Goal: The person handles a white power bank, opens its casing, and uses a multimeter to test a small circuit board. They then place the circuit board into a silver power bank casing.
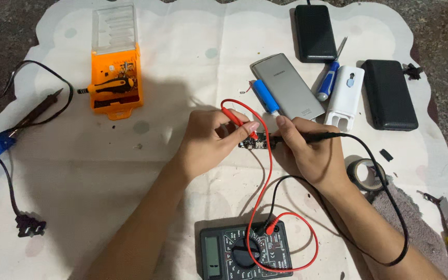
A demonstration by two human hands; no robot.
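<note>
My left hand pinches a red test probe and points its tip down at a small black circuit board on the white cloth. My right hand grips a black test probe, its tip at the same board from the right. Red and black leads run down to a dark multimeter near the bottom edge. Both hands partly hide the board.
Behind the hands lie a blue cylindrical cell, a silver power bank, two black power banks, a white case and a blue screwdriver. An orange screwdriver-bit box stands at the left, a tape roll at the right, a soldering iron far left.
</note>
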